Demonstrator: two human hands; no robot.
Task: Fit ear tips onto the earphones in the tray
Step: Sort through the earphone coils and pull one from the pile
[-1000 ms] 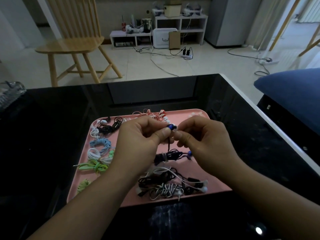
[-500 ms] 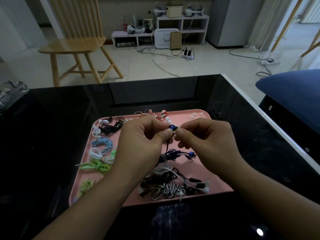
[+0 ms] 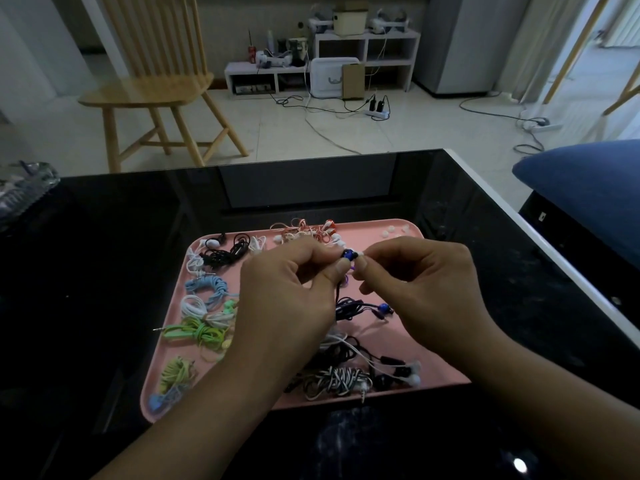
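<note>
Little is being changed since the earlier frame: both hands are still being held together above the tray (image 3: 440, 358), only nudged slightly.

Blue earbud (image 3: 348, 254) is being pinched between thumb and forefinger of the left hand (image 3: 287, 289), fingers curled. Right hand (image 3: 422, 285) is being curled too, thumb and forefinger pinching a small white ear tip (image 3: 360, 253) that is being pressed against the earbud. Whether the tip is seated cannot be told; it is too small.

Dark cord (image 3: 353, 308) of the same earphone is hanging down to the tray, with its second blue bud (image 3: 382, 307) lying bare-looking there.

Progress is being judged as early: spare white tips (image 3: 393, 231) are lying loose at the far right corner, and many coiled earphones are waiting — black (image 3: 225, 252), light blue (image 3: 207, 285), green (image 3: 197, 332), striped (image 3: 336, 381). Which already carry tips cannot be told.

Tray is being read as smooth pink plastic, rounded corners, low rim. Cords are thin, rubbery, bundled. Bench (image 3: 121, 244) is glossy black, reflective.
</note>
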